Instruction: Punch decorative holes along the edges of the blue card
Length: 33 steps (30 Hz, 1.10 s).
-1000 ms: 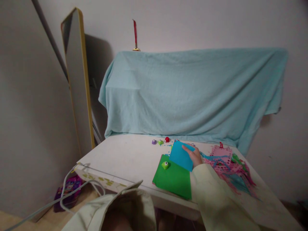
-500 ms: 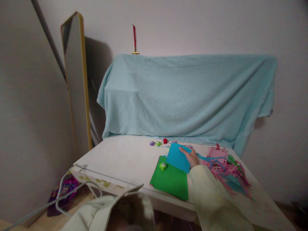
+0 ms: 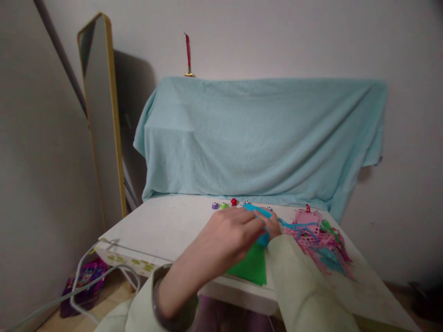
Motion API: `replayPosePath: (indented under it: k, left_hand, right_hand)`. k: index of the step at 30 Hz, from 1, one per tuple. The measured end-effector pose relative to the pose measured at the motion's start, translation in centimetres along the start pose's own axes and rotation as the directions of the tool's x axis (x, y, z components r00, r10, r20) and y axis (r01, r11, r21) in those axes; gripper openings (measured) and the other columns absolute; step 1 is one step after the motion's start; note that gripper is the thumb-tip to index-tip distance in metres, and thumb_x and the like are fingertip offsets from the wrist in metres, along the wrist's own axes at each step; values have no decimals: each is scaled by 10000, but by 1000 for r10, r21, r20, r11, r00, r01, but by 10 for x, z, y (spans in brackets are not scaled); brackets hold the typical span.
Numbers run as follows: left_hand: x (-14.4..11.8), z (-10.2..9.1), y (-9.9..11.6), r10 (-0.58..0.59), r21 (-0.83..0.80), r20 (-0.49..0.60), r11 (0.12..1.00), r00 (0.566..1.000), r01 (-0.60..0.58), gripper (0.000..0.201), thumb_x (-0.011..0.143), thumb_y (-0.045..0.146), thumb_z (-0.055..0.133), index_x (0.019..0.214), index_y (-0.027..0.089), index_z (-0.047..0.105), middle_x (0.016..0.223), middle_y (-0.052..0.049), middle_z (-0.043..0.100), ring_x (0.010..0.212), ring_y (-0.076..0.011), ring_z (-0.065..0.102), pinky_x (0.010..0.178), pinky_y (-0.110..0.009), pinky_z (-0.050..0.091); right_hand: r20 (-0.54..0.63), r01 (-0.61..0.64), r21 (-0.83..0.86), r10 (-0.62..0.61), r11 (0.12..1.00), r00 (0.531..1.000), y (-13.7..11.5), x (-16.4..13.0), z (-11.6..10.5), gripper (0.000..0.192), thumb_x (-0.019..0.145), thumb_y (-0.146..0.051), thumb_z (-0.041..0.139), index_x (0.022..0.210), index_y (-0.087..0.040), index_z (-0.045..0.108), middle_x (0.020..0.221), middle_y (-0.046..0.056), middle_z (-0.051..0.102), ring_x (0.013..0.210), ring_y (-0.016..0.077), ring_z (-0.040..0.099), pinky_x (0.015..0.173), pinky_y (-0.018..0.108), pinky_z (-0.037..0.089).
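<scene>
A sheet of blue paper [image 3: 263, 240] is raised over a stack of green paper [image 3: 249, 266] on the white table. My right hand [image 3: 272, 224] pinches the blue sheet at its right side. My left hand [image 3: 233, 233] lies across the blue sheet, its fingers curled together close to my right hand. The left fingertips are out of sight, so what they grip is not plain. Much of the green stack is behind my left hand and wrist.
Small craft punches with eyes, among them a red one [image 3: 234, 202] and a purple one [image 3: 215, 205], line the table's back. Pink, blue and green punched paper scraps [image 3: 320, 244] lie right. A light blue cloth [image 3: 259, 138] hangs behind; a white cable [image 3: 78, 288] loops at left.
My left hand has come up from below the table edge onto the blue sheet and covers the green punch that sat on the green paper. My right hand still holds the blue sheet.
</scene>
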<state>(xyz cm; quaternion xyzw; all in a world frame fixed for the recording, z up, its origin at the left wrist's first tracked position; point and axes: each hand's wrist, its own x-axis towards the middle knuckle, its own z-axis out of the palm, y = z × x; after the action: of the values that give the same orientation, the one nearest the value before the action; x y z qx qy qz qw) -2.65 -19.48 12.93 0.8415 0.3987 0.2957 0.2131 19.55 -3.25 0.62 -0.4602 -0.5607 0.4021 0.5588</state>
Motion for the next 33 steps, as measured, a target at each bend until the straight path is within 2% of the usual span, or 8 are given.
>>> replayPosePath:
  k: [4,8,14,18,21,24,29,33]
  left_hand:
    - [28,-4,-44,-28,237,0,971,1000,27,259,887,386,540,1083,237,618,1024,-78,599,901,-251,591,811,-357,443]
    - [29,23,-97,-67,239,77,970,995,47,547,737,328,736,1241,276,528,1189,-69,529,997,-241,563,827,-304,443]
    - [31,41,-124,-53,158,153,987,987,28,262,728,344,738,954,233,666,961,-47,618,967,-243,564,843,-305,423]
    - [52,23,-124,-131,-103,-110,987,985,120,301,816,462,617,963,200,615,920,-63,642,883,-224,603,790,-314,463]
    - [86,11,-129,-325,-544,-393,836,860,67,397,854,545,507,1012,183,552,970,-82,621,798,-198,638,685,-307,510]
    - [119,16,-144,-443,-726,-447,687,777,-26,478,786,569,587,1043,167,559,966,-79,615,733,-160,635,708,-309,523]
    - [135,53,-178,-360,-718,-284,694,889,52,589,684,503,729,1146,157,611,918,-64,660,796,-196,636,757,-311,501]
    - [130,71,-193,-406,-859,-222,512,887,20,633,688,424,766,1228,156,575,978,-89,682,898,-225,639,848,-349,474]
  right_hand:
    - [-67,-28,90,34,996,997,3,2,0,434,642,-500,721,931,-176,704,862,67,729,811,266,656,742,365,507]
    - [-70,-21,88,27,996,997,4,3,-1,372,647,-513,718,880,-223,713,830,36,729,790,258,658,704,345,514]
    - [-54,-15,79,19,997,998,6,4,-4,376,669,-536,694,873,-220,704,801,26,728,733,235,649,670,323,502]
    - [-91,-6,102,16,995,996,5,6,-5,400,651,-531,705,894,-213,711,843,32,730,768,240,652,691,328,503]
    - [-86,-21,116,31,993,996,1,6,-8,411,646,-536,709,888,-204,715,829,37,729,768,250,653,683,337,505]
    - [-71,-27,141,38,990,997,-2,5,-11,406,660,-529,708,898,-201,715,830,37,727,772,249,653,680,332,504]
    - [-98,-29,104,39,994,994,-1,6,-10,379,671,-505,717,893,-198,711,816,31,722,752,233,646,667,319,498]
    - [-116,18,9,-17,1000,993,1,9,-7,402,651,-527,723,853,-181,715,806,32,721,761,226,645,707,320,499]
